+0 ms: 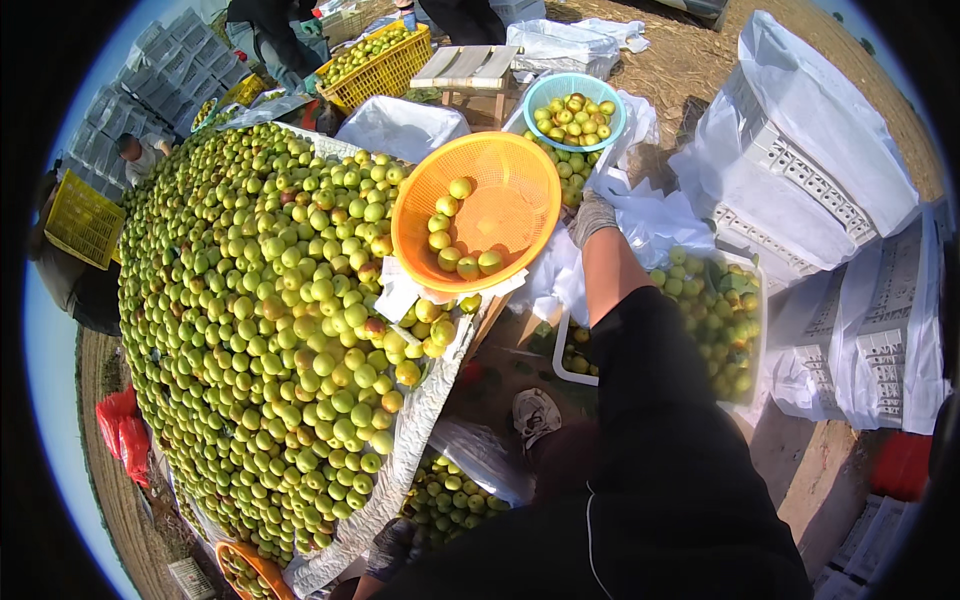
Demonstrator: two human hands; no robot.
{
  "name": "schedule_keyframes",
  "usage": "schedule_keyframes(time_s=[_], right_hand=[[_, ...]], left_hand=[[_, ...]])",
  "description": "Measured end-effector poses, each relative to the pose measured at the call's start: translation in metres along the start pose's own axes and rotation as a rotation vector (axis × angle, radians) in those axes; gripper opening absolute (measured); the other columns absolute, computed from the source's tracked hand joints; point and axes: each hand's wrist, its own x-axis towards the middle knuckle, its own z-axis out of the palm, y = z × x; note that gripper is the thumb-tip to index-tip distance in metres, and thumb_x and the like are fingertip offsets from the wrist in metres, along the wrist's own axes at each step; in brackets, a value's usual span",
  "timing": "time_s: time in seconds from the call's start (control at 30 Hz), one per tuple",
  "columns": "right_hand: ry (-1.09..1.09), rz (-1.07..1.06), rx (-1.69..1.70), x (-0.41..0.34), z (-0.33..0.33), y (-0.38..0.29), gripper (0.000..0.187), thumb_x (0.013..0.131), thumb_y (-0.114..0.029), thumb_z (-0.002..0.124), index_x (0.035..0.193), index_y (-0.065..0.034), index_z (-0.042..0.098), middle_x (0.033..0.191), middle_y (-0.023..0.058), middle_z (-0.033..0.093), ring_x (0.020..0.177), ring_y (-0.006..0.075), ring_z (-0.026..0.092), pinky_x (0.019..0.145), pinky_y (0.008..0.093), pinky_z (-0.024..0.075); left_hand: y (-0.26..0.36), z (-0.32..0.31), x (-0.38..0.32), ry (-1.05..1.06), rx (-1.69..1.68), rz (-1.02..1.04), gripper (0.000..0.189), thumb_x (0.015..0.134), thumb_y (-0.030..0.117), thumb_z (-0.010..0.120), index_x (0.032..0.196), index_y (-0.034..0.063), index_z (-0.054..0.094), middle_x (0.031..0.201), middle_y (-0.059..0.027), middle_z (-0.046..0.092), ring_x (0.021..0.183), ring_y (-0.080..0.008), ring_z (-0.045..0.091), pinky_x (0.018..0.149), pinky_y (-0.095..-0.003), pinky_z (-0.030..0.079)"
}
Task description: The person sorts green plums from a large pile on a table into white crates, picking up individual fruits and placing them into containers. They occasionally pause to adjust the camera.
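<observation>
My right hand [595, 217], in a grey knit glove, reaches to the side of a crate lined with white plastic film. Jujubes [574, 166] fill that crate, and a light blue basket [534, 91] of more jujubes rests on top. The fingertips are partly hidden, so their grip is unclear. Left of this hand an orange colander [517, 202] sits tilted, several green jujubes along its lower side. My left hand [391, 550], also gloved, is low in the picture beside a crate of jujubes [457, 491]; its fingers are dark and hard to make out.
A wide heap of jujubes [262, 330] covers the sorting table, bordered by a pale padded edge [405, 457]. Plastic-wrapped crates [795, 165] stack up at right, near a filled white crate [712, 322]. A wooden stool [465, 67], a yellow crate [375, 67] and other people stand beyond.
</observation>
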Motion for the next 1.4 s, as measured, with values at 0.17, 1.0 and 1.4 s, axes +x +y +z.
schedule_keyframes(time_s=[0.17, 1.0, 1.4], right_hand=[[-0.099, -0.192, -0.256, 0.004, -0.005, 0.007, 0.042, 0.106, -0.047, 0.051, 0.108, -0.0049, 0.056, 0.089, 0.0101, 0.066, 0.063, 0.0241, 0.063, 0.061, 0.0404, 0.0496], [-0.848, -0.999, -1.576, -0.31, -0.178, 0.076, 0.027, 0.096, -0.027, 0.067, 0.111, -0.0051, 0.07, 0.1, 0.0167, 0.074, 0.09, 0.0333, 0.071, 0.083, 0.0407, 0.056], [-1.111, -1.425, -2.877, -0.247, -0.158, 0.104, 0.037, 0.087, -0.023, 0.071, 0.122, -0.0136, 0.069, 0.132, 0.005, 0.066, 0.119, 0.0208, 0.062, 0.102, 0.0297, 0.0478]], left_hand=[[-0.007, 0.012, -0.019, 0.794, -0.2, -0.244, 0.04, 0.103, 0.047, 0.054, 0.094, 0.0082, 0.06, 0.067, -0.004, 0.051, 0.054, -0.0172, 0.046, 0.046, -0.0314, 0.039], [-0.033, 0.015, -0.177, 0.609, -0.49, 0.784, 0.029, 0.095, 0.025, 0.074, 0.118, 0.0192, 0.058, 0.099, -0.0024, 0.062, 0.07, -0.0142, 0.056, 0.051, -0.0261, 0.045], [-0.061, 0.04, -0.236, 0.578, -0.45, 0.773, 0.035, 0.091, 0.049, 0.07, 0.09, 0.0149, 0.061, 0.059, 0.0008, 0.048, 0.044, -0.0122, 0.043, 0.038, -0.0255, 0.034]])
